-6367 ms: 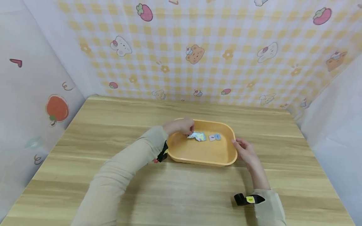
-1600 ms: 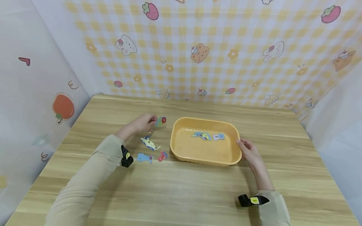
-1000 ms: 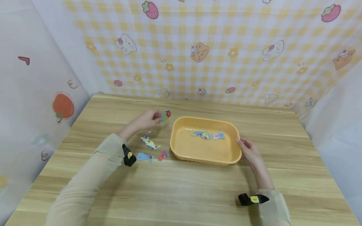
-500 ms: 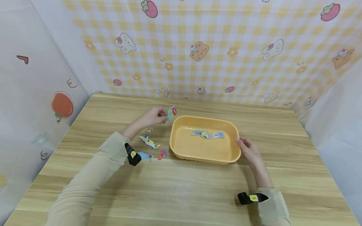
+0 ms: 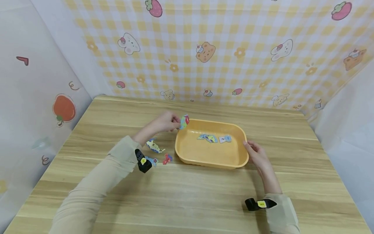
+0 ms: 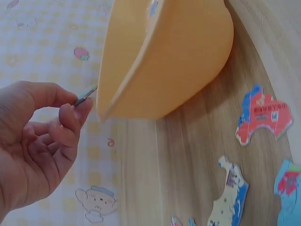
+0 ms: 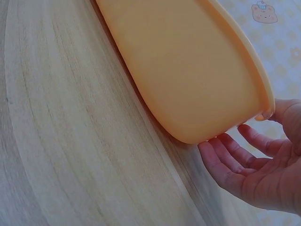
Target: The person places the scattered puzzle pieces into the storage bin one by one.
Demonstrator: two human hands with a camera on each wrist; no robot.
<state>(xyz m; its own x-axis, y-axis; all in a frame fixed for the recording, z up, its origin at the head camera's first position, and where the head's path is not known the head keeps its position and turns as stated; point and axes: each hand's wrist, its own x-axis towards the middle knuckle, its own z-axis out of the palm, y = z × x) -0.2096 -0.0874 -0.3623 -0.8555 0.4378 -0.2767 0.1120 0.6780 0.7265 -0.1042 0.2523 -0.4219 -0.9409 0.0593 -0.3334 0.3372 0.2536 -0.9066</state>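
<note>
Left of the middle of the head view, the left hand (image 5: 168, 122) has a closed grip, thumb and finger pinching a green, blue and red puzzle piece (image 5: 184, 122) at the upper left corner of the yellow tray (image 5: 211, 153). The left wrist view shows that piece edge-on beside the rim; whether it touches cannot be told. Right of centre, the right hand (image 5: 257, 155) grips the tray's right end, thumb at the rim and fingers against the outer wall. Inside the tray, toward its upper side, lie a blue-and-yellow piece (image 5: 208, 138) and, to its right, a pink-and-blue piece (image 5: 225, 139). On the wooden table (image 5: 187, 195), left of the tray, lie a cream-and-blue piece (image 5: 155, 146), a red piece (image 5: 167, 159) below it, and a blue piece (image 5: 152, 160), partly hidden by the black wrist camera (image 5: 143, 162). A yellow-checked cloth (image 5: 222, 74) fills the upper frame.
</note>
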